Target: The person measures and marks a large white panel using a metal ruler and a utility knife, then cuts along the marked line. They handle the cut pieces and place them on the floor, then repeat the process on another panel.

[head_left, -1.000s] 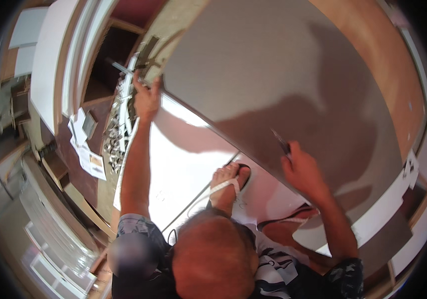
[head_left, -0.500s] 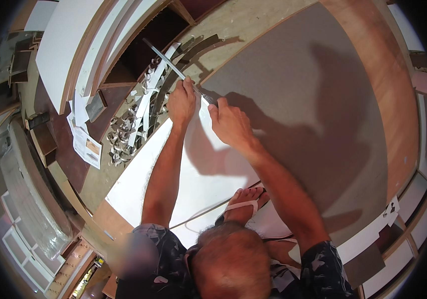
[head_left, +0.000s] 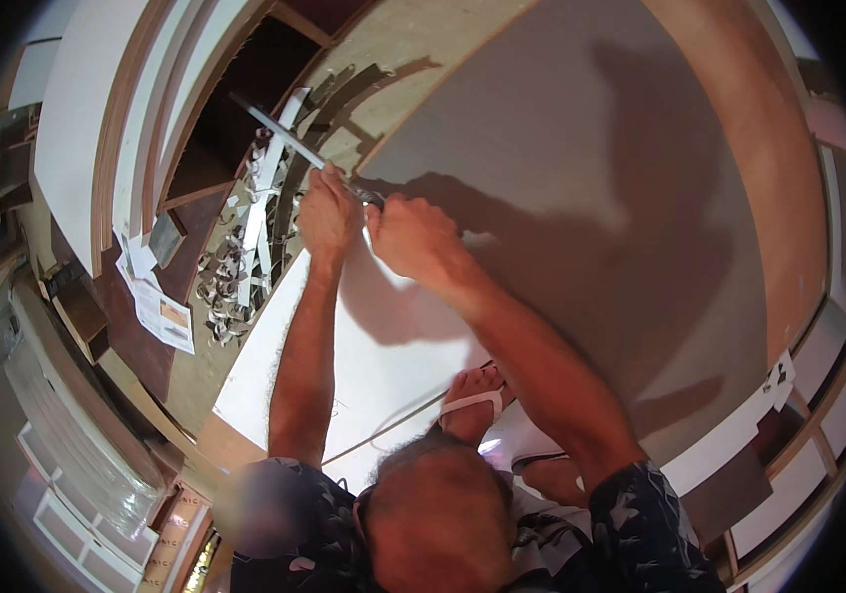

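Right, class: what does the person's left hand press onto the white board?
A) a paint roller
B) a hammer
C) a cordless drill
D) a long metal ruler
D: the left hand rests on a long metal ruler lying slantwise across the far edge of the white board.

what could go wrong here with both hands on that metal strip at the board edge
The left hand and right hand sit close together on the metal strip; if what the right hand works there slips, it could catch the left fingers. The foot in an open sandal rests on the white board, so it is exposed. The curled shavings beside the board could snag skin.
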The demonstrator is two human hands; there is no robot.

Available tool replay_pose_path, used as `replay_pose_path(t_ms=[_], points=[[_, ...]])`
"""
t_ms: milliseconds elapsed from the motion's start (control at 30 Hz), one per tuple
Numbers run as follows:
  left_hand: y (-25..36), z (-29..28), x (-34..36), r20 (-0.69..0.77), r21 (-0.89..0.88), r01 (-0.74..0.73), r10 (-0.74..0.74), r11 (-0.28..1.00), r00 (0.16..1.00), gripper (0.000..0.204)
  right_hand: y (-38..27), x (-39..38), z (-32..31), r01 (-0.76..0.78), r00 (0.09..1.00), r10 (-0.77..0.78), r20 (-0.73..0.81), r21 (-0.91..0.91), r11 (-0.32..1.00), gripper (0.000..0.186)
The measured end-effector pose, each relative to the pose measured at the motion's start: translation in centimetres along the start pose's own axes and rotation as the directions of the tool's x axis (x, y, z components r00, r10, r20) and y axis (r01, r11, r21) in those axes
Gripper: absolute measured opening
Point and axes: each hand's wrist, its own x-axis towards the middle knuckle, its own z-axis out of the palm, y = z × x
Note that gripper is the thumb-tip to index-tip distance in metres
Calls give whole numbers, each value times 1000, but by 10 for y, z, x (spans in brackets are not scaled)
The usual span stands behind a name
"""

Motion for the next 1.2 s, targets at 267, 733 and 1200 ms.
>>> replay_pose_path(t_ms=[267, 733, 1200], points=[[5, -5, -1, -23, -30, -63, 63, 998, 998, 64, 4, -5, 4, 29, 999, -26, -40, 85, 996, 47], [-48, 18, 22, -66, -14, -348, 346, 937, 936, 67, 217, -262, 4, -382, 921, 389, 2, -190, 904, 44], [-52, 13, 19, -51, 54, -260, 263, 964, 963, 62, 189, -278, -45, -354, 935, 349, -62, -210, 911, 35]])
